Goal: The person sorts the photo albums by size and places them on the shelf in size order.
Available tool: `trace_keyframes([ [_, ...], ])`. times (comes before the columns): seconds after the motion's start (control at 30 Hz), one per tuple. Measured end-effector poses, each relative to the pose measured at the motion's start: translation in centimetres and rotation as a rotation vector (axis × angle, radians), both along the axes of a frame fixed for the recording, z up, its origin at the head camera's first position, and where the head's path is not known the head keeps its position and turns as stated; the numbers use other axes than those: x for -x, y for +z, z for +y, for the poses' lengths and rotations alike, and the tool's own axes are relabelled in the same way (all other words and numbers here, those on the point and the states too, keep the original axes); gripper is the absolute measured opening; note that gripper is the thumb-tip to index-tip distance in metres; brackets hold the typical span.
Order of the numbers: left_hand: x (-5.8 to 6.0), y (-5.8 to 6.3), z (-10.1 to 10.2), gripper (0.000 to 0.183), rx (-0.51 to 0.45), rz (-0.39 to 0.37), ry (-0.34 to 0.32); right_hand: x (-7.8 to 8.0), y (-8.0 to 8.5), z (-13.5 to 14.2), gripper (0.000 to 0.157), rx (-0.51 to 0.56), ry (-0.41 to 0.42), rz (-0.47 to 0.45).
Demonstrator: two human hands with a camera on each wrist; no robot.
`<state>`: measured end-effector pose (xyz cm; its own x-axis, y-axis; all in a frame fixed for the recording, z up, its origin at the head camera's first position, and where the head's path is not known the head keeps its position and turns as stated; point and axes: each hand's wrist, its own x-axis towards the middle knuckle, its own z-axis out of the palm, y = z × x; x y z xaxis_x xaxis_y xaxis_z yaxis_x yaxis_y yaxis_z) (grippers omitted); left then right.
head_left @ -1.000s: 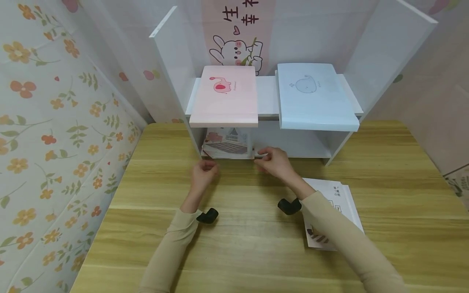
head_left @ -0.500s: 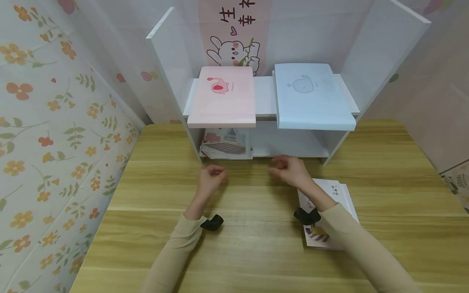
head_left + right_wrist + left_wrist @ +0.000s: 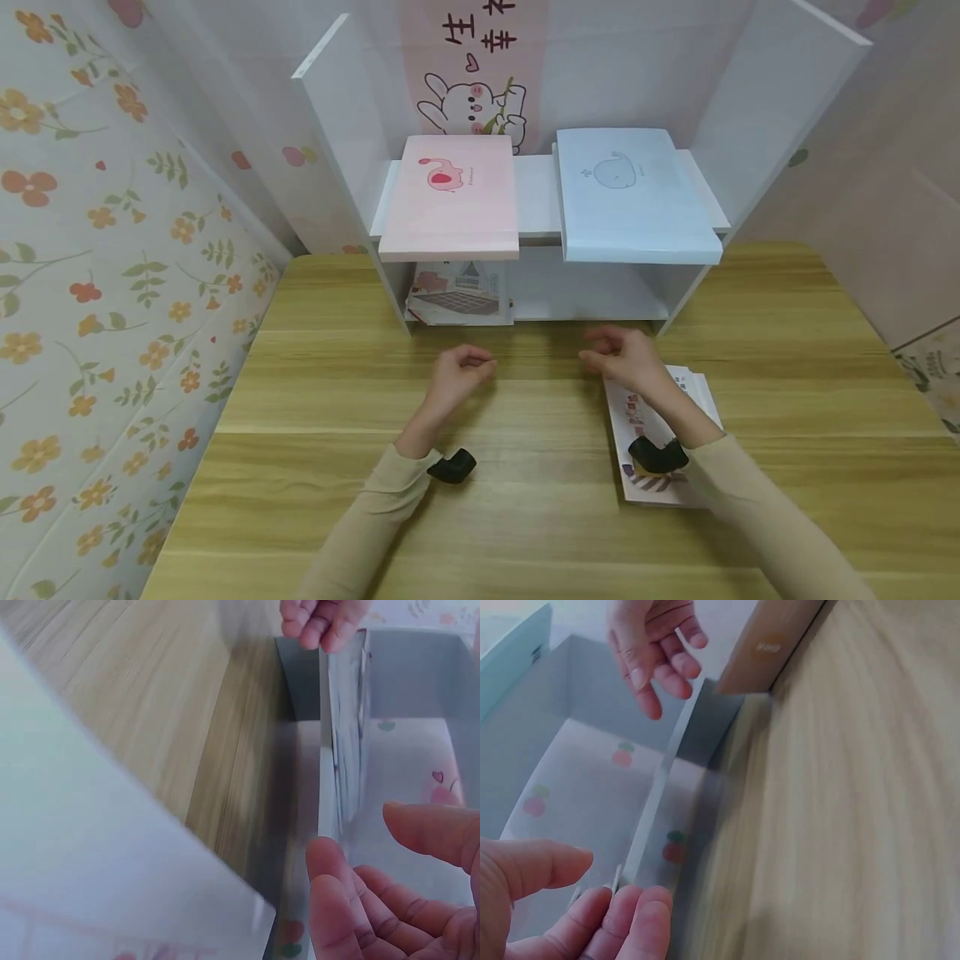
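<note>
In the head view my left hand hovers over the wooden table in front of the shelf, fingers loosely bent and holding nothing. My right hand, also holding nothing, is at the far left corner of a stack of books lying on the table. The right forearm hides part of that stack. A white two-tier shelf stands behind both hands. On its lower tier, at the left, lie several flat books or magazines. In the left wrist view the thumb and fingers of the left hand are apart.
A pink box-like book with an elephant and a light blue one with a whale lie on the upper tier. Both jut out over its front edge. Flowered cloth hangs along the left side.
Both hands have drawn back from the front of the lower tier and moved right. The right hand has come over to the stack's corner. The books have stayed in place.
</note>
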<state>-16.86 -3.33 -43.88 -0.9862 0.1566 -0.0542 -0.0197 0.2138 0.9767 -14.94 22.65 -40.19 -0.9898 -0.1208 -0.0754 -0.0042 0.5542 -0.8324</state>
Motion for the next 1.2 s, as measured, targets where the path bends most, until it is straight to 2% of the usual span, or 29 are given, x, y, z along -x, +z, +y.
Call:
trace_keyframes([
  [0.17,-0.4,-0.2,1.2,0.018,-0.003,0.004,-0.057,-0.5,0.1,1.1,0.042,0.023,-0.009,-0.011],
  [0.63,-1.0,0.2,4.1,0.018,0.028,-0.019,-0.159,-2.0,0.0,3.8,0.041,-0.028,-0.074,-0.011],
  [0.93,-1.4,-0.1,5.5,0.017,0.057,-0.042,-0.203,-3.2,-0.1,5.3,0.043,-0.015,-0.109,-0.012],
  [1.2,-1.9,-0.5,7.1,0.019,0.001,-0.078,-0.217,-4.2,-0.5,7.4,0.042,-0.046,-0.167,-0.049],
])
